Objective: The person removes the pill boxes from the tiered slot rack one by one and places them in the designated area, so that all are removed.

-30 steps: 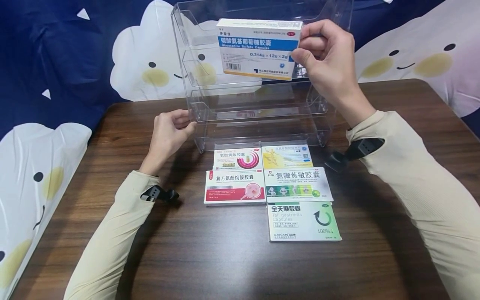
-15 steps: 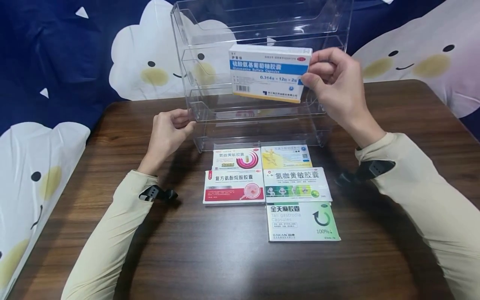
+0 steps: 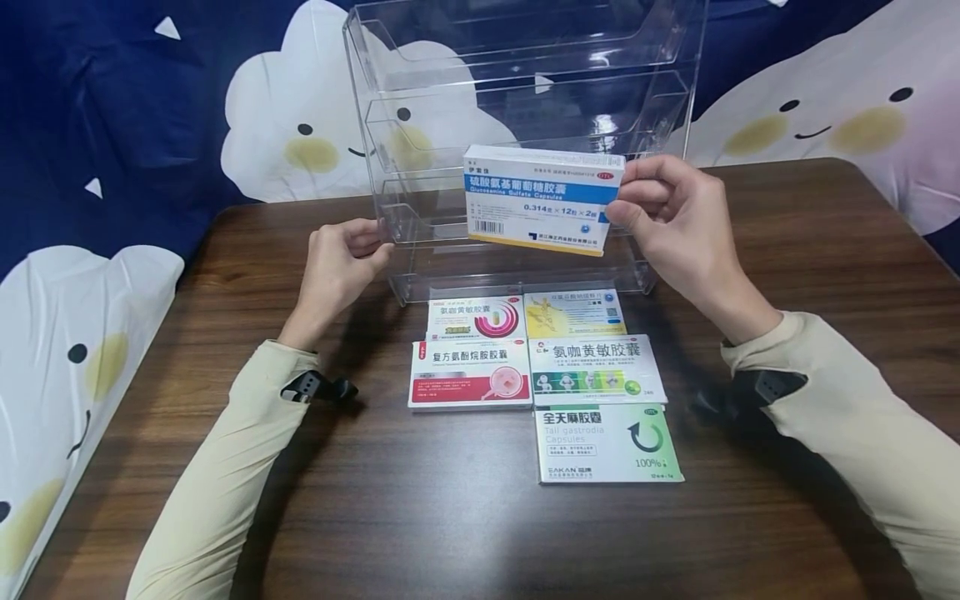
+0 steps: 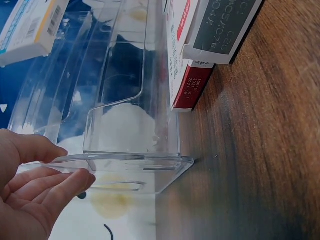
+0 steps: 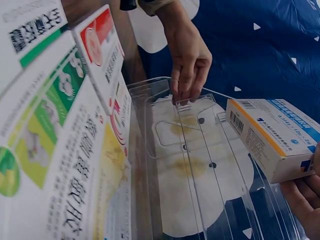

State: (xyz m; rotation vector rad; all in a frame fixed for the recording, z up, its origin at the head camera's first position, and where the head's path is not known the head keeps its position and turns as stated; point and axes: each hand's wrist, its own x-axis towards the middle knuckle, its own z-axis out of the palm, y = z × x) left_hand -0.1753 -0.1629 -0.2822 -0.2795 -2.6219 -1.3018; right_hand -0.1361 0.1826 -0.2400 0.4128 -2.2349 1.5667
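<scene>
My right hand (image 3: 678, 233) pinches the right end of a white and blue medicine box (image 3: 540, 200), glucosamine sulfate capsules by its print. The box is held up in front of the lower tiers of a clear plastic tiered rack (image 3: 525, 117). In the right wrist view the medicine box (image 5: 275, 135) shows its barcode end, with thumb and fingers at the opposite end. My left hand (image 3: 337, 271) grips the left side panel of the rack. Close up in the left wrist view, thumb and fingers of the left hand (image 4: 45, 180) pinch the edge of that panel.
Before the rack lie several medicine boxes: a red and white one (image 3: 470, 375), a pink-ringed one (image 3: 475, 317), a yellow one (image 3: 573, 312), a white-green one (image 3: 596, 369) and a green one (image 3: 609, 443) nearest me. A cloud-patterned blue cloth (image 3: 112, 125) hangs behind the wooden table (image 3: 360, 517).
My right hand has lowered the medicine box from the rack's upper tiers to its lower ones, shifting slightly right. The left hand keeps its hold on the side panel.
</scene>
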